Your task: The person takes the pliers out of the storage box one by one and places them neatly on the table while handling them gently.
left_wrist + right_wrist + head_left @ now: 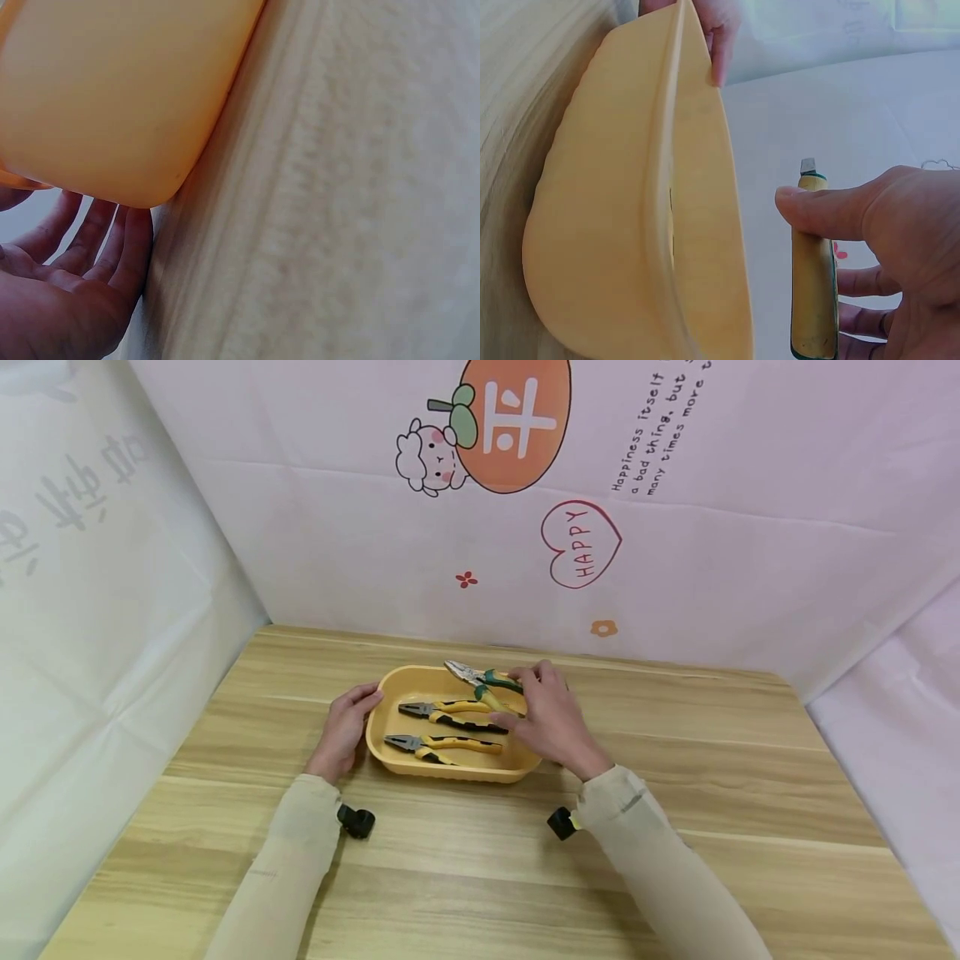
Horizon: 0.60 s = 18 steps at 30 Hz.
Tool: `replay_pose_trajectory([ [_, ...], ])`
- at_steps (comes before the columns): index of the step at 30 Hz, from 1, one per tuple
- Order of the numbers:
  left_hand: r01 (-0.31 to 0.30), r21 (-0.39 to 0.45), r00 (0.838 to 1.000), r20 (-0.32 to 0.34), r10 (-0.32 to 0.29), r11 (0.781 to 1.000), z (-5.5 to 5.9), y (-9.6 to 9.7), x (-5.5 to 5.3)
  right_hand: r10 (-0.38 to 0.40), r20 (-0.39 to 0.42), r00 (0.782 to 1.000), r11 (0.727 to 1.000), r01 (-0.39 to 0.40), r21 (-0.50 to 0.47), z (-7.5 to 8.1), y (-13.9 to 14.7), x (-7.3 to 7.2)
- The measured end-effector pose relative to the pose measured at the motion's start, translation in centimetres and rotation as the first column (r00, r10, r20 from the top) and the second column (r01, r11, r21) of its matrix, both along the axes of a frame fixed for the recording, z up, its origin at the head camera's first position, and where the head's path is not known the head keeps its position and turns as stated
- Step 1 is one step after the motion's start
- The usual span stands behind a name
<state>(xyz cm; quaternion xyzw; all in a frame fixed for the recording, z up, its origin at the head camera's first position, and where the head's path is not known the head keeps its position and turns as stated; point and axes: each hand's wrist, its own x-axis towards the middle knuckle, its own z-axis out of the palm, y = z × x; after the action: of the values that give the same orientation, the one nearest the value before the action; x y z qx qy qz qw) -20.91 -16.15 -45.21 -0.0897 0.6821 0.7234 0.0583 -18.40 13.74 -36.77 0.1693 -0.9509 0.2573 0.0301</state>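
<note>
A yellow plastic basin stands on the table. My left hand holds its left end, thumb at the rim and fingers against the outer wall. Over the basin's right back part, my right hand pinches green-and-yellow pliers by the handles, their metal head pointing left. From the right wrist view, those pliers are raised clear of the rim, thumb on a yellow handle. Inside the basin lie two yellow-and-black pliers, one behind and one in front, heads to the left.
Wood-grain table surrounds the basin. A white printed cloth hangs behind the table's back edge, and more white cloth stands at both sides. Black wrist devices sit at both cuffs.
</note>
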Motion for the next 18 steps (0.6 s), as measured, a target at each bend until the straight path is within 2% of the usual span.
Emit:
replay_pose_trajectory([
  [18, -0.004, 0.013, 1.000, -0.004, 0.004, 1.000, -0.1, 0.1, 0.0, -0.088, 0.034, 0.996, 0.996, 0.089, -0.019, 0.0, 3.4, 0.5],
])
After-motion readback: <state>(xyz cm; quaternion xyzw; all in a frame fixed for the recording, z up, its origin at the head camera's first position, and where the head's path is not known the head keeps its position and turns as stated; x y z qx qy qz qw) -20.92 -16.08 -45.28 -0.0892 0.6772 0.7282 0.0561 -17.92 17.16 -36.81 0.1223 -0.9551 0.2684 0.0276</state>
